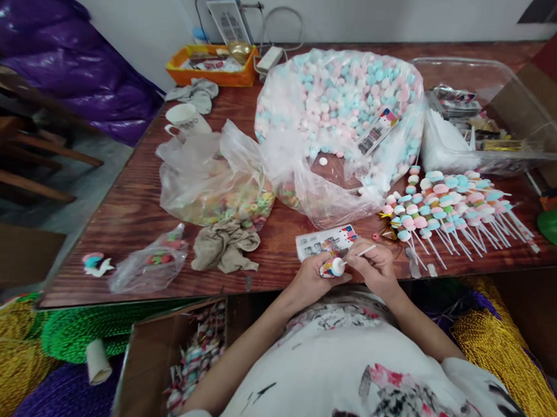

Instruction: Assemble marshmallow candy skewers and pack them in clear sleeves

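Note:
My left hand [311, 277] is closed around a marshmallow skewer [337, 267] in a colourful printed wrapper, a white round end facing up. The fingers of my right hand [378, 273] pinch its thin white stick [363, 251], which slants up to the right. Just beyond my hands a printed wrapper [309, 243] lies flat on the table. To the right, many marshmallow skewers [440, 207] in pink, blue and white lie in a pile, their white sticks toward me. Behind stands a large clear bag of loose marshmallows [345, 81] with a printed wrapper [376, 133] on it.
Left of my hands are a crumpled cloth [227, 246], a bag of small coloured pieces [232, 200], a small plastic bag [152, 261] and a mug [186, 119]. A clear bin [520, 143] stands back right. Below the table edge sits a cardboard box [151, 363] of wrapped skewers.

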Tool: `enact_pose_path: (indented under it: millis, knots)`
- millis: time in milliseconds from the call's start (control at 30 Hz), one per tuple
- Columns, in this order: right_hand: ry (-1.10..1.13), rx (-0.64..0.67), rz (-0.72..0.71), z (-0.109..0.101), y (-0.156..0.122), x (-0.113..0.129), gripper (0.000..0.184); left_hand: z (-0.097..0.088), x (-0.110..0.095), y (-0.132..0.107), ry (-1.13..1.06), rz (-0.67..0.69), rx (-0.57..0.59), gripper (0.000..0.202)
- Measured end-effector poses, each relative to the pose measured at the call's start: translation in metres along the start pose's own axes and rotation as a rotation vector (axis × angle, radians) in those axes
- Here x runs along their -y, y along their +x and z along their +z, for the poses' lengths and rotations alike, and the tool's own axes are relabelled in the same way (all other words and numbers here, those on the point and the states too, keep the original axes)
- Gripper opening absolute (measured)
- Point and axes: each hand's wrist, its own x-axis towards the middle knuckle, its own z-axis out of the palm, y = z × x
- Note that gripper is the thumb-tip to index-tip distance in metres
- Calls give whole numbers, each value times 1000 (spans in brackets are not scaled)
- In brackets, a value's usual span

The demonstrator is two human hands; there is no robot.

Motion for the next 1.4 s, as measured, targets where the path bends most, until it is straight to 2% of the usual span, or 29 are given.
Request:
enact_pose_path:
  millis: [100,200,300,400,467,567,767,867,967,1067,1233,1400]
  knots:
    - [8,27,-39,-2,2,0,16,1,-3,0,-39,-1,53,29]
    - [10,44,3,-1,6,-4,18,5,-8,-1,-86,5,127,30]
    - [-3,135,57,5,8,-7,22,9,-9,-2,-70,-28,179,28]
    - [3,200,84,9,8,-10,24,8,-8,-4,-112,-60,177,29]
    - [11,171,100,8,9,-11,24,6,-9,-4,-163,-64,151,32]
    - [22,43,166,3,10,-11,24,0,-12,-4,-179,-69,100,39]
    - [38,-104,236,-11,10,-9,18,-7,-15,-5,-92,-72,99,33]
    - [26,-171,224,-17,8,-10,13,-8,-15,-7,-172,-115,177,38]
    - [52,-165,222,-18,7,-9,12,-9,-17,-9,-221,-210,283,45]
    - [97,-103,241,-15,10,-5,16,-11,-19,-11,-221,-251,400,49]
    - [108,64,218,-16,25,1,21,-15,-22,-8,-193,-222,596,48]
    - [200,151,241,-19,30,-5,25,-19,-21,-8,-234,-231,682,48]
